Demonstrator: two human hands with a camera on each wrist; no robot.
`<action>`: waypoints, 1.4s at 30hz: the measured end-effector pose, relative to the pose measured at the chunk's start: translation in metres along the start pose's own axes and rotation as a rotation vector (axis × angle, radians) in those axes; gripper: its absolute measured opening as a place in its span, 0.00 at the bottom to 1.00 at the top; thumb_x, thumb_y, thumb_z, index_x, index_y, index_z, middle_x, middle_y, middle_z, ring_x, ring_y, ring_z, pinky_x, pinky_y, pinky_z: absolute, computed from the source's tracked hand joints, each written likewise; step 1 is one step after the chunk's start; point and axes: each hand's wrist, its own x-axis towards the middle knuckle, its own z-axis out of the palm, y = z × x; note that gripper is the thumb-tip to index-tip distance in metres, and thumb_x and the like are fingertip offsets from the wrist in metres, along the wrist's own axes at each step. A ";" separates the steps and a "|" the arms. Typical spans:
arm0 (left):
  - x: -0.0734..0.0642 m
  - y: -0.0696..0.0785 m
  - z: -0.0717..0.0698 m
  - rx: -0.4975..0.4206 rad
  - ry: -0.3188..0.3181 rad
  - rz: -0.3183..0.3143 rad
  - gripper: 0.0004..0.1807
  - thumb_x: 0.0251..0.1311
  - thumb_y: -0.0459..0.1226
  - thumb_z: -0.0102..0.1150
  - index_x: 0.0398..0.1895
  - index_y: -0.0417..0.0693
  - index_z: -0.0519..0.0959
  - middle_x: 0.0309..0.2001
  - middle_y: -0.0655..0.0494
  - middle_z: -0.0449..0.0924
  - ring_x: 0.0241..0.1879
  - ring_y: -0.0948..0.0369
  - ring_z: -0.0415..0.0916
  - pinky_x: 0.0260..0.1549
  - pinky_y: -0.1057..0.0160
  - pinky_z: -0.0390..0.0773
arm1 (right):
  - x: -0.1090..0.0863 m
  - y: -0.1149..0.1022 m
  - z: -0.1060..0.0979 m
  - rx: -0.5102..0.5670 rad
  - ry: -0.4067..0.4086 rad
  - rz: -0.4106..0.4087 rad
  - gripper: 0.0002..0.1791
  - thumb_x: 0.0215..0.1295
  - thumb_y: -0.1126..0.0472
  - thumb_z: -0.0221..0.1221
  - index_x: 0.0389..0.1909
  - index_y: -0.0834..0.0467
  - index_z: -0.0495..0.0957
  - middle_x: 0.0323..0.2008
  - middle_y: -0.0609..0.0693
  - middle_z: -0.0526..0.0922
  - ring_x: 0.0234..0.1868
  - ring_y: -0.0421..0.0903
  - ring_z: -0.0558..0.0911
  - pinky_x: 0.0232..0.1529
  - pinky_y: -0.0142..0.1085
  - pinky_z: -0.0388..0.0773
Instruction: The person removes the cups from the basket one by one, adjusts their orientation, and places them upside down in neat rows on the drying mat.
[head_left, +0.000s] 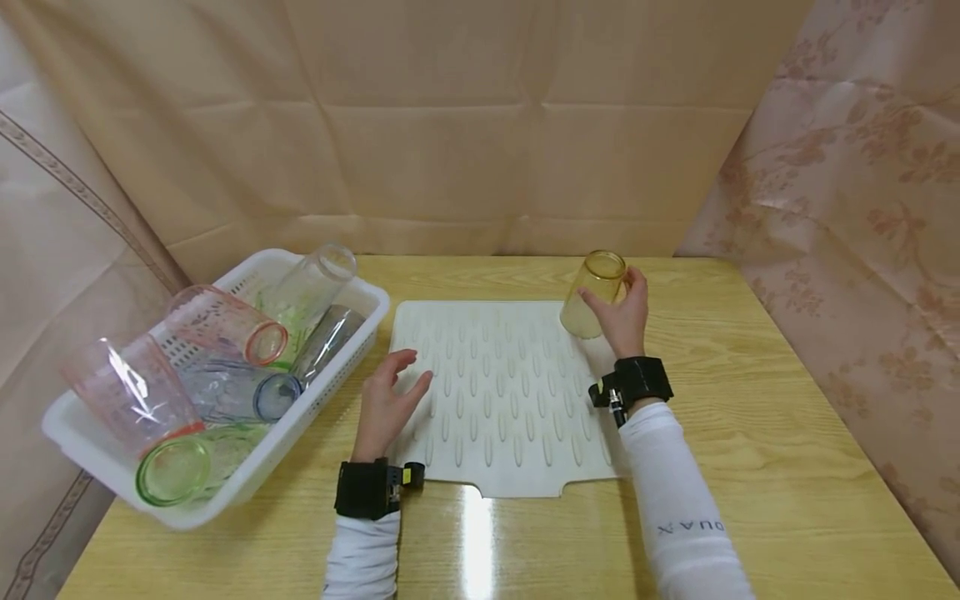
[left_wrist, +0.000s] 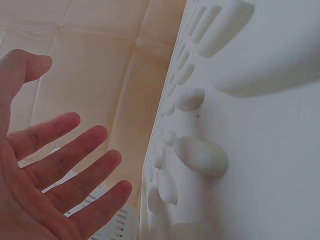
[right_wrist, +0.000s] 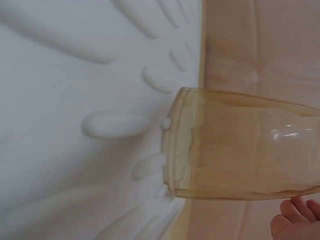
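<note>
At the far right corner of the white ribbed drying mat (head_left: 480, 400), an amber drinking glass (head_left: 588, 308) stands upside down, its wider rim down at the ribs in the right wrist view. My right hand (head_left: 624, 317) holds it, thumb across the near side and fingers along the right side. In the right wrist view, fingertips (right_wrist: 300, 212) show beside the glass near its upper end. My left hand (head_left: 384, 408) hovers over the mat's left edge, fingers spread and nothing in them, as the left wrist view (left_wrist: 70, 170) also shows.
Left of the mat stands a white plastic basket (head_left: 330, 398) heaped with several tumblers: pink ones (head_left: 135, 392), a blue one (head_left: 225, 392), a green one (head_left: 176, 471), a grey one (head_left: 330, 337) and a clear one (head_left: 303, 287). A beige curtain (head_left: 450, 133) hangs behind the wooden table (head_left: 750, 467).
</note>
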 end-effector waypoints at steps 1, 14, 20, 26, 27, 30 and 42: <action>0.001 0.000 0.000 0.000 0.002 0.004 0.23 0.58 0.37 0.67 0.55 0.35 0.75 0.52 0.41 0.78 0.54 0.47 0.73 0.54 0.46 0.70 | 0.001 -0.002 -0.001 0.012 0.003 0.000 0.49 0.52 0.60 0.72 0.69 0.67 0.54 0.66 0.63 0.61 0.69 0.53 0.60 0.68 0.40 0.55; -0.002 -0.005 0.003 0.035 0.022 0.058 0.23 0.56 0.35 0.68 0.54 0.34 0.76 0.53 0.39 0.76 0.53 0.43 0.73 0.51 0.44 0.73 | -0.009 -0.030 -0.013 0.131 0.043 -0.078 0.49 0.52 0.61 0.72 0.70 0.65 0.53 0.68 0.59 0.60 0.71 0.45 0.57 0.67 0.30 0.52; -0.003 -0.004 0.005 0.051 0.026 0.079 0.24 0.56 0.35 0.68 0.54 0.35 0.75 0.54 0.39 0.76 0.53 0.43 0.72 0.50 0.44 0.73 | -0.016 -0.039 -0.019 0.171 0.045 -0.084 0.50 0.53 0.60 0.72 0.71 0.63 0.52 0.69 0.57 0.60 0.71 0.43 0.56 0.67 0.29 0.51; -0.002 -0.002 0.005 0.063 0.032 0.090 0.24 0.54 0.34 0.69 0.54 0.36 0.76 0.54 0.39 0.76 0.53 0.43 0.73 0.50 0.44 0.73 | -0.028 -0.049 -0.018 0.221 0.031 -0.109 0.49 0.52 0.65 0.71 0.71 0.65 0.52 0.69 0.58 0.60 0.71 0.46 0.56 0.68 0.28 0.48; -0.002 -0.001 0.005 0.067 0.033 0.095 0.25 0.54 0.34 0.70 0.54 0.36 0.76 0.54 0.39 0.76 0.53 0.43 0.72 0.51 0.45 0.73 | -0.031 -0.054 -0.018 0.231 0.030 -0.114 0.48 0.52 0.67 0.70 0.71 0.66 0.52 0.68 0.59 0.60 0.71 0.48 0.56 0.68 0.29 0.48; -0.001 0.002 0.006 0.068 0.032 0.109 0.25 0.54 0.35 0.70 0.55 0.35 0.75 0.54 0.38 0.75 0.53 0.43 0.72 0.51 0.45 0.73 | -0.041 -0.067 -0.017 0.255 0.028 -0.127 0.47 0.52 0.70 0.69 0.70 0.69 0.52 0.67 0.63 0.60 0.71 0.52 0.57 0.69 0.32 0.49; 0.009 0.015 0.005 0.108 0.042 0.210 0.28 0.53 0.34 0.70 0.58 0.37 0.73 0.56 0.39 0.74 0.55 0.45 0.71 0.53 0.46 0.70 | -0.062 -0.081 -0.014 0.259 0.022 -0.155 0.45 0.52 0.71 0.68 0.68 0.74 0.53 0.66 0.69 0.60 0.70 0.57 0.58 0.70 0.39 0.50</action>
